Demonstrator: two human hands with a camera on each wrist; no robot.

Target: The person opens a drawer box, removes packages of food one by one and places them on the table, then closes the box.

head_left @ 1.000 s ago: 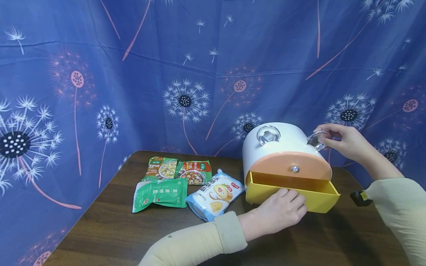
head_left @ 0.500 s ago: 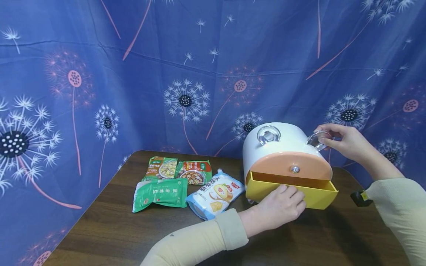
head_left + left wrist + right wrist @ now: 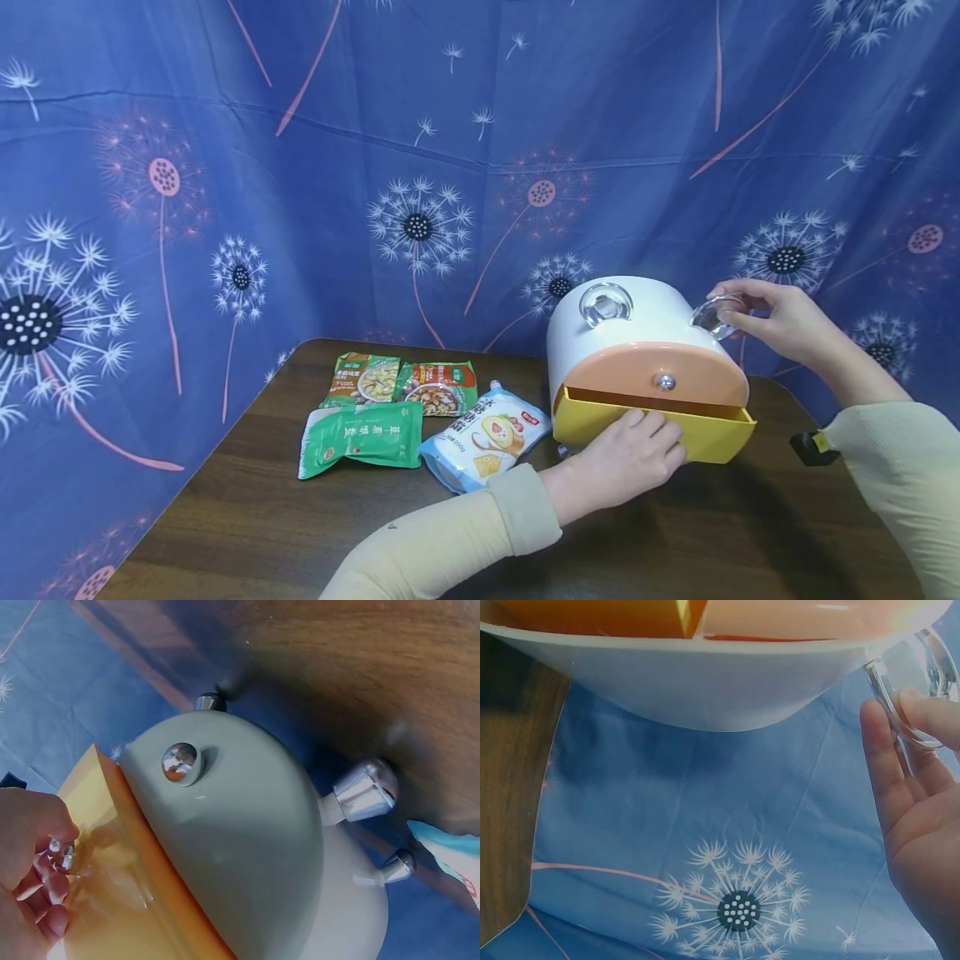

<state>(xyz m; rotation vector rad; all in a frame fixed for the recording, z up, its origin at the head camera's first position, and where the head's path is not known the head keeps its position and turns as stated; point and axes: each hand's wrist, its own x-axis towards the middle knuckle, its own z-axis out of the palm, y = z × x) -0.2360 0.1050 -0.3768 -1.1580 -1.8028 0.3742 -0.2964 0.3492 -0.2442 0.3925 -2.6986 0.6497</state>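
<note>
On the table [image 3: 225, 533], at right, I see a yellow drawer [image 3: 716, 437] jutting from a white box [image 3: 656, 325]; the left hand [image 3: 626, 467] grips its knob [image 3: 61, 856], the right hand [image 3: 780, 321] pinches a clear ring [image 3: 702, 317]. I'd judge the drawer light, stiff, slick, best held by that knob.

The left sleeve [image 3: 427, 546] is a long, pale cream-yellow tube of smooth, soft-looking cloth, creased lightly along the arm, with a small dark V-shaped mark [image 3: 392, 526] on its upper side, and it ends in a broad, straight-edged left cuff [image 3: 525, 510] of a greyer, slightly greenish tone, set off by a clear seam. The right sleeve [image 3: 911, 500] is similarly pale and loose, widening away from a grey-green right cuff [image 3: 870, 427], and beyond the cuffs both the left hand [image 3: 633, 460] and the right hand [image 3: 783, 321] are bare.
</note>
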